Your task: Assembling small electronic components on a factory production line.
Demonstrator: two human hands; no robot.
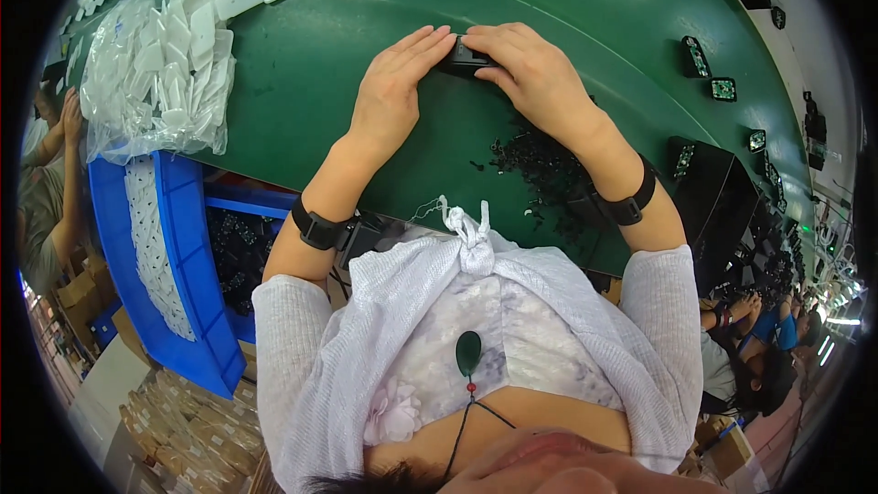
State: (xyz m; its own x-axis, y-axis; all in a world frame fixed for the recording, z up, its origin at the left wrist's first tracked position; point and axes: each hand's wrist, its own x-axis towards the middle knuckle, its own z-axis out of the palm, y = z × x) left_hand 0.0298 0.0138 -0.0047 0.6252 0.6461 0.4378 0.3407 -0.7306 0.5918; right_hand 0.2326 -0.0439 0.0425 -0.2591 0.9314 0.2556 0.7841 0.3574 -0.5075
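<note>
A small black plastic housing (465, 57) sits on the green work surface, between my two hands and partly covered by them. My left hand (391, 84) has its fingers pressed together and their tips against the housing's left side. From the other side, my right hand (532, 69) grips it, fingers curled over the top and thumb along the near edge. Below my right hand lies a loose pile of small black parts (540, 160) on the green table (311, 64).
At the left, a clear bag of white plastic pieces (165, 64) lies on the table. Blue bins (197, 265) with white and black parts stand below it. On the right are black housings with green circuit boards (722, 89) and a black box (718, 192). Other people sit at both sides.
</note>
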